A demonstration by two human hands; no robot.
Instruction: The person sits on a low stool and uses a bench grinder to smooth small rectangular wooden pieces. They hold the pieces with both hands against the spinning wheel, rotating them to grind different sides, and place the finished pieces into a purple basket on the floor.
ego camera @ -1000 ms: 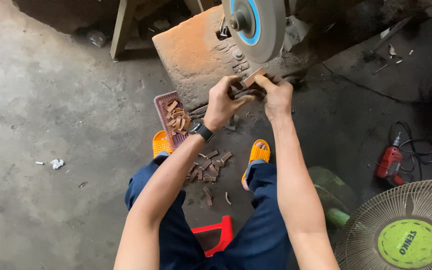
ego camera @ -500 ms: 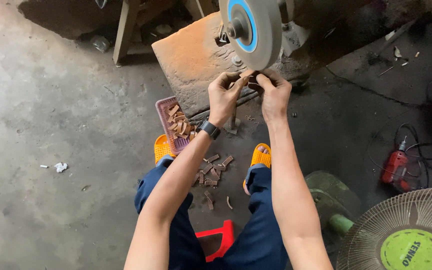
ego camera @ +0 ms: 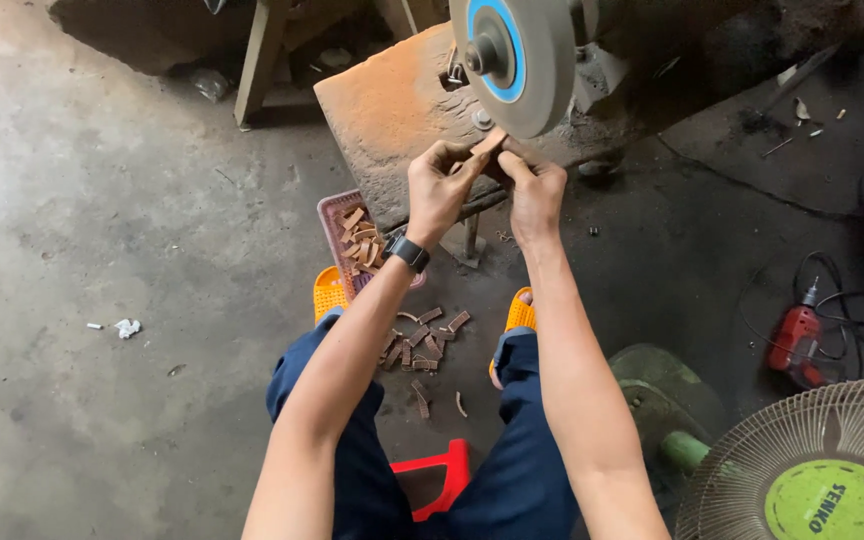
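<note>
Bare grey concrete floor [ego camera: 102,230] runs open from 7 to 11 o'clock. Round grey grinding wheel with blue hub [ego camera: 512,55] hangs at 12 o'clock over a rusty orange block [ego camera: 392,100]. Left hand [ego camera: 437,190] and right hand [ego camera: 532,190] both pinch one small brown flat piece [ego camera: 486,146] up against the wheel's lower rim, likely for steadiness. Pink slotted tray of brown pieces [ego camera: 337,215] sits at 9 o'clock of the hands.

The wheel [ego camera: 514,62] blocks the way just above both hands [ego camera: 487,185], with the rusty block [ego camera: 392,110] close behind. Left, bare floor [ego camera: 102,220] lies open; the basket [ego camera: 347,245] and scattered pieces [ego camera: 427,335] sit below.
</note>
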